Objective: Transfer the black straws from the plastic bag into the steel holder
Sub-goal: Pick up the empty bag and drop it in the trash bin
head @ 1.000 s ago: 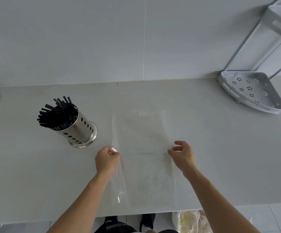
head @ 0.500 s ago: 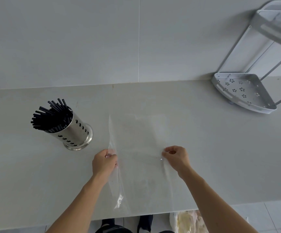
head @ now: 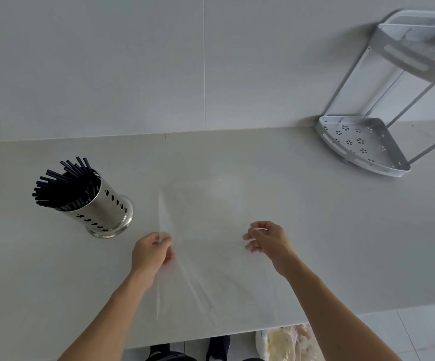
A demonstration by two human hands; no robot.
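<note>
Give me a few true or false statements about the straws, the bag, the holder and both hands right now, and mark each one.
1. The black straws stand in the steel holder. True.
2. The plastic bag still holds straws. False: it looks empty and lies on the counter.
3. The left hand pinches the bag's left edge. True.
4. The right hand grips the steel holder. False: it pinches the bag's right edge.
5. The holder lies tipped over. False: it stands upright.

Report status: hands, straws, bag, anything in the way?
Left hand and right hand each pinch a side of the clear plastic bag, which looks empty. Black straws stand in the steel holder. Nothing blocks it.
</note>
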